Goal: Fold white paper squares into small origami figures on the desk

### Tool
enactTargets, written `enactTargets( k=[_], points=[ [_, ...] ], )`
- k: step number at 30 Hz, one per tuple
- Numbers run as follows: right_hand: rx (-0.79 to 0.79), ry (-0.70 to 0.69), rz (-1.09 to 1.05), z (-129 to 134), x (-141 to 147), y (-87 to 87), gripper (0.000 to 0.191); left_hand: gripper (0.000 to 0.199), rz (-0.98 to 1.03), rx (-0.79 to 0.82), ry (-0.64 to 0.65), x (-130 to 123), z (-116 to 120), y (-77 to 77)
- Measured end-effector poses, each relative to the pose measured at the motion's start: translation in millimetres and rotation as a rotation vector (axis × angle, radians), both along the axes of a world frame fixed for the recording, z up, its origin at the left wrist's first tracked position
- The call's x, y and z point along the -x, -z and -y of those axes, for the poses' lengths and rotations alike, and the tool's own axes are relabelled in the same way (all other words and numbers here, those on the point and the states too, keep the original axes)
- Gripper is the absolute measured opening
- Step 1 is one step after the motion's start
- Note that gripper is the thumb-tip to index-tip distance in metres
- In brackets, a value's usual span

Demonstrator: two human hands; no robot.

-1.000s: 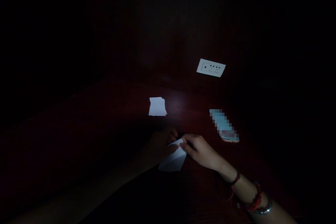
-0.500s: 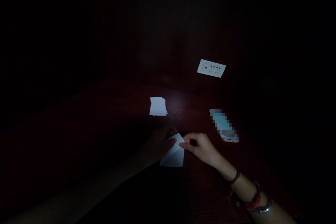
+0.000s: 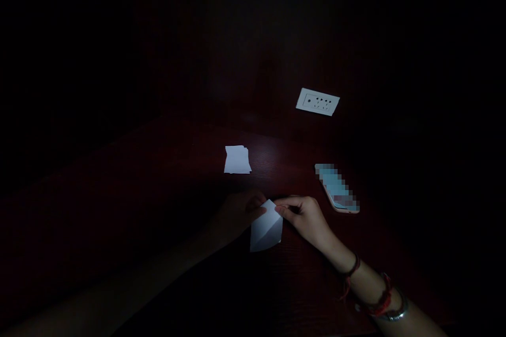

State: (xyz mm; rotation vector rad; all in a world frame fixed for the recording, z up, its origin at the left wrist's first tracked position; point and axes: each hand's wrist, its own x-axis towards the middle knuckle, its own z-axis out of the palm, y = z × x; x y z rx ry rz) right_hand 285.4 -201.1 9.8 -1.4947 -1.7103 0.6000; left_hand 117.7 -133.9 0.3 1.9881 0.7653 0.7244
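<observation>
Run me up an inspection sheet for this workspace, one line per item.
Surface: dark red table, dimly lit, edges lost in shadow.
Things in use: white sheet between the hands; paper stack lying beyond them, edges uneven.
Clutter: phone, lying beyond the right hand.
Hands: left hand and right hand both pinch the sheet's upper part.
Cables: nothing seen.
Surroundings: socket panel on the dark wall.

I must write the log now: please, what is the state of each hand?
Left hand: closed, pinching the paper sheet near its top.
Right hand: closed, pinching the same sheet at its upper right edge.
</observation>
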Motion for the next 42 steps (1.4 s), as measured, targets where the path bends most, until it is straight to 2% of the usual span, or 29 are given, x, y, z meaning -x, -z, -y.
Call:
enactTargets(
  k=[7, 14, 18, 23, 30, 36, 42],
  points=[
    [-0.072, -0.019, 0.088, 1.1, 3.6, -6.4, 0.02, 0.013, -0.054, -0.103, 0.006, -0.2, -1.4, -1.1],
    [0.004, -0.039, 0.11, -1.9, 2.1, -3.2, 0.019, 0.013, -0.075, -0.154, 0.014, 2.0, 0.3, -3.4],
    [-0.025, -0.039, 0.173, -1.1, 3.4, -3.8, 0.018, 0.012, -0.077, -0.201, 0.014, 0.8, 1.2, 0.3],
    [-0.073, -0.067, 0.246, 1.5, 7.1, -7.6, 0.014, 0.012, -0.085, -0.182, 0.04, -0.7, 1.1, 1.1],
    [-0.061, -0.102, 0.262, 3.5, 9.4, -15.7, 0.015, 0.013, -0.122, -0.215, 0.041, 1.5, 4.0, -9.4],
    [-0.044, -0.13, 0.246, 4.4, 9.9, -21.2, 0.019, 0.019, -0.095, -0.175, 0.051, 1.9, 2.0, -9.6],
    [-0.041, -0.134, 0.223, 3.2, 10.3, -20.1, 0.021, 0.019, -0.095, -0.236, -0.005, -0.1, 3.2, -11.2]
  ],
)
